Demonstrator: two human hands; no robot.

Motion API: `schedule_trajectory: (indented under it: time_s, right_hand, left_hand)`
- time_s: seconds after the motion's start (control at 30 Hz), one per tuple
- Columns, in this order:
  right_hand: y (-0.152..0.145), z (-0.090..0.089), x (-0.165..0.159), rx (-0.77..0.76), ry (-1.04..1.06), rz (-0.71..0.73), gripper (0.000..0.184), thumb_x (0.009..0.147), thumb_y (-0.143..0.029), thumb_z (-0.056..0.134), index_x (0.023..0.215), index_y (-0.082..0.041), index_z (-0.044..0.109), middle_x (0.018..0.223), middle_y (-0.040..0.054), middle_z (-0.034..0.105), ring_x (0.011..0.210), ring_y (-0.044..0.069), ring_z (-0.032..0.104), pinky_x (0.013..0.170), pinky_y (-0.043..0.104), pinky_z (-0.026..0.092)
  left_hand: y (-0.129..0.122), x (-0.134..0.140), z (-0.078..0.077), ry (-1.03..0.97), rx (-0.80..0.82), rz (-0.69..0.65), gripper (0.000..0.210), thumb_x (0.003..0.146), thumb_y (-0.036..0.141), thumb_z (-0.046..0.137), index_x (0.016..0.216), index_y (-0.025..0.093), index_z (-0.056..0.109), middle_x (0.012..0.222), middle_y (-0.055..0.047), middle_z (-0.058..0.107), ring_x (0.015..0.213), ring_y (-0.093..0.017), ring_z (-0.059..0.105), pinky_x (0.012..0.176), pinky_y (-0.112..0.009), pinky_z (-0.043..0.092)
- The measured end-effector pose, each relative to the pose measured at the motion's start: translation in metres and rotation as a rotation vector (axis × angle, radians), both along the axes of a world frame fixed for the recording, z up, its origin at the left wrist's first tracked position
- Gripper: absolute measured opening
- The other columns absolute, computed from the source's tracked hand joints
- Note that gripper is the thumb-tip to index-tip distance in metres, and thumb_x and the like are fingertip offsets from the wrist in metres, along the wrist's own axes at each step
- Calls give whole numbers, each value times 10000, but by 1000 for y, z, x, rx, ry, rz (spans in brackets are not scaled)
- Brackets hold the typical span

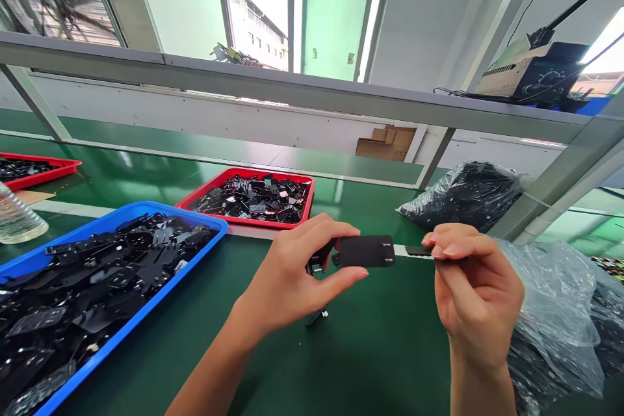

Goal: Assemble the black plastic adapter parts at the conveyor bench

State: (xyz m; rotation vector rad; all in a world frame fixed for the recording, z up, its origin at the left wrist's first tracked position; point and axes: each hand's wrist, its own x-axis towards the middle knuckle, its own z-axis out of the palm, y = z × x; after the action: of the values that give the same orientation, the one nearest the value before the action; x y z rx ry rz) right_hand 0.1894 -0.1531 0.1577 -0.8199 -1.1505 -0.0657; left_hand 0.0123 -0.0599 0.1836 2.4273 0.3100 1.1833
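Note:
In the middle of the head view, my left hand (302, 266) grips a flat black plastic part (366, 251) between thumb and fingers. That part is rectangular with rounded corners and two small light marks at its right end. More black pieces show partly behind my left fingers. To the right, my right hand (472, 279) pinches a thin dark strip (418, 250), its end pointing at the black part with a gap between them. Most of the strip is hidden by my fingers. A small black piece (316, 316) is seen below my left hand.
A blue tray (141, 318) heaped with black parts stands at left. Behind it are a red tray (244, 218) of small parts, another red tray (68, 168) and a clear bottle (19, 218). Plastic bags (468, 195) lie at right. A shelf bar (292, 88) crosses above.

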Motion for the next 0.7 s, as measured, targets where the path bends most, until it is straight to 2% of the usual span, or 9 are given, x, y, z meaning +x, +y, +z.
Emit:
schedule_trajectory:
  time_s: [0.13,0.23,0.37,0.5,0.57,0.7]
  right_hand:
    - [-1,1,-10,106,-48,-68,170,780,-58,541,754,-224,566,775,23,571,830,189,558,747,379,471]
    - [-5,0,-16,97,-68,-119,165,789,-74,537,774,-237,558,926,34,594,891,199,597,764,394,500]
    - [-7,0,-13,56,-121,-11,216,777,-30,540,829,-235,582,962,32,601,909,193,628,837,411,516]
    - [-5,0,-9,73,-120,39,225,791,-30,529,848,-243,576,933,22,616,887,181,641,888,443,511]
    - [-4,-1,-8,32,-154,60,236,802,-37,523,883,-252,579,970,26,624,923,188,640,887,444,513]
    - [-2,-3,-5,-181,-352,198,286,838,-46,483,988,-263,595,1062,38,650,1057,213,602,973,490,446]
  left_hand:
    - [-2,6,-2,60,-56,12,218,792,282,616,982,189,562,819,-1,581,673,-95,521,594,-203,417]
    - [-3,10,-2,121,-108,-7,212,789,304,616,963,192,571,813,6,589,665,-96,520,605,-207,412]
    - [-1,12,0,246,-220,-73,238,780,380,612,921,190,583,801,13,600,656,-98,514,578,-203,399]
    - [2,15,-2,316,-283,-59,249,772,373,618,944,196,589,793,21,599,626,-95,494,546,-204,374]
    - [2,16,-3,338,-281,-69,240,761,356,630,939,199,594,774,30,592,616,-92,478,543,-205,364]
    - [1,18,-3,333,-318,-145,242,764,337,628,960,198,601,821,16,612,714,-116,528,620,-214,406]
